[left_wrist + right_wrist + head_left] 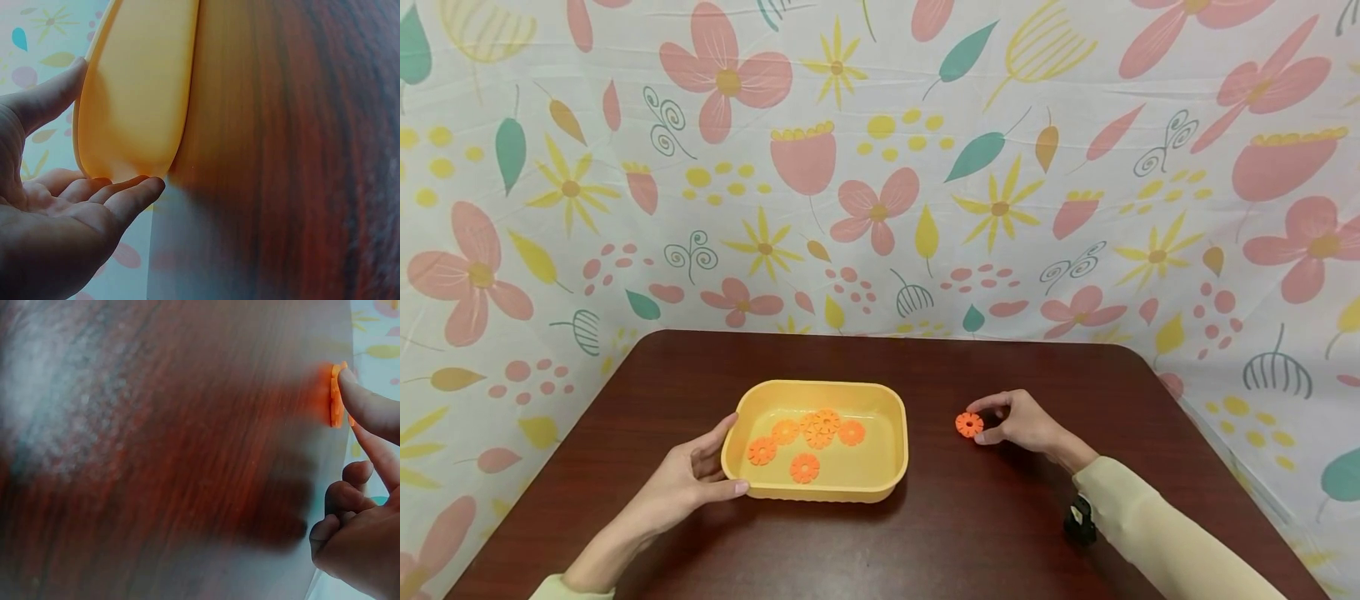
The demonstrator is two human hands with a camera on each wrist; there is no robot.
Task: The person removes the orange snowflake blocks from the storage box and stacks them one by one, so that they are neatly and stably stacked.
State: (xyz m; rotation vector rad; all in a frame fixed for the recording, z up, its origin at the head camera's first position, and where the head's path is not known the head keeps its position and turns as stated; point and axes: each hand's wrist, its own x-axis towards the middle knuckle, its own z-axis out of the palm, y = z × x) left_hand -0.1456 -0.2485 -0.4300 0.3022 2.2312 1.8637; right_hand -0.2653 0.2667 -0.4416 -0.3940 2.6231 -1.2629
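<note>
A yellow plastic tray (859,465) stands left of centre on the table, with several orange notched building discs (805,468) lying flat inside, some overlapping. My left hand (679,483) holds the tray's left end, thumb by the near corner and fingers along the side. In the left wrist view, the thumb and fingers (134,200) touch the tray wall from two sides. To the tray's right, my right hand (1028,423) pinches another orange building disc (969,425) between thumb and index finger. From the right wrist view this disc (336,400) shows edge-on, close over the tabletop, the other fingers curled in.
The dark reddish-brown table (880,550) has rounded far corners. Behind it and along both sides hangs a white cloth (880,283) printed with flowers and leaves. A small black device (1080,520) is at the right wrist, by the pale sleeve (1142,517).
</note>
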